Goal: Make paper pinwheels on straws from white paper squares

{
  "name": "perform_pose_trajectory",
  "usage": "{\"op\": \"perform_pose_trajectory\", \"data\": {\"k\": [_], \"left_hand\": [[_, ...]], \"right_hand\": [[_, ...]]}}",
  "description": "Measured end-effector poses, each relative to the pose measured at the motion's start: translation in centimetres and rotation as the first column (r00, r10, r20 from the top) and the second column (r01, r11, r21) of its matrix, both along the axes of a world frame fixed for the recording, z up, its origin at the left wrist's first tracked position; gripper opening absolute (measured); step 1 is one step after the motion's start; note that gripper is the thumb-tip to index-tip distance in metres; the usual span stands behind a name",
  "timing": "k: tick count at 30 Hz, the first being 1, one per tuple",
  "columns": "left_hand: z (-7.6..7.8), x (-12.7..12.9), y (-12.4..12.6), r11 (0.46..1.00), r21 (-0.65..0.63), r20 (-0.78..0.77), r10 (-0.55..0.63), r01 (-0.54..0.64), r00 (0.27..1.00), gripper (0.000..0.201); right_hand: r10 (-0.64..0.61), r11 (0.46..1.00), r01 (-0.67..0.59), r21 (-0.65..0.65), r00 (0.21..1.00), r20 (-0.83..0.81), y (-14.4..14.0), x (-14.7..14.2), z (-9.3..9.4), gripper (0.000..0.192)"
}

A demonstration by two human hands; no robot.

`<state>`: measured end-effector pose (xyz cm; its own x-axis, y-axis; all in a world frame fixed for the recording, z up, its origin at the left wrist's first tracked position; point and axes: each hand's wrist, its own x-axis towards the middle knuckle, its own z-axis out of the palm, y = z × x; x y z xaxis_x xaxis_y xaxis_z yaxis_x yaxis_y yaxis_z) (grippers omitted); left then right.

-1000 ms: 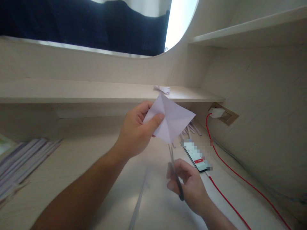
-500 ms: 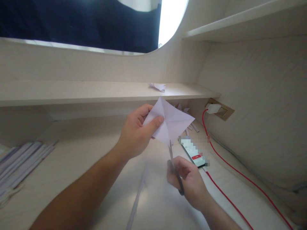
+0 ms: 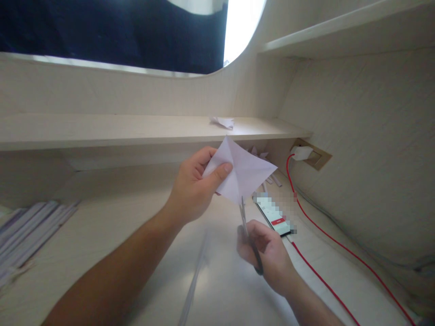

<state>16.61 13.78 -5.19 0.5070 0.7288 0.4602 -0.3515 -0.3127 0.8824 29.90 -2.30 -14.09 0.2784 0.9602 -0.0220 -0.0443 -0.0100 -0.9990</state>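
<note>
We are pinching the folded paper (image 3: pixel 243 174) above the desk (image 3: pixel 112 235) in our left hand (image 3: pixel 193 190), while our right hand (image 3: pixel 268 258), fingers closed through the scissors (image 3: pixel 249 237), is bringing the blades up into its lower corner, closer than a moment ago.

L hand (image 3: pixel 193 190) pinching, R hand (image 3: pixel 268 256) gripping, both raised

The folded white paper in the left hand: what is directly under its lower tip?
The scissors in the right hand point up at the paper; blade tips meet its lower corner. Left hand fingers behind the paper are hidden.
</note>
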Motion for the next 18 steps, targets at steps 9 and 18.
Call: {"op": "perform_pose_trajectory", "data": {"k": [9,18], "left_hand": [[-0.06,0.04,0.07,0.999,-0.037,0.033,-0.032,0.033,0.999,0.024],[0.02,0.17,-0.41,0.999,0.039,0.020,0.033,-0.034,0.999,0.022]], "right_hand": [[-0.001,1.000,0.001,-0.007,1.000,0.007,-0.02,-0.12,0.35,0.024],[-0.020,1.000,0.020,0.002,0.999,0.029,-0.19,-0.03,0.31,0.023]]}}
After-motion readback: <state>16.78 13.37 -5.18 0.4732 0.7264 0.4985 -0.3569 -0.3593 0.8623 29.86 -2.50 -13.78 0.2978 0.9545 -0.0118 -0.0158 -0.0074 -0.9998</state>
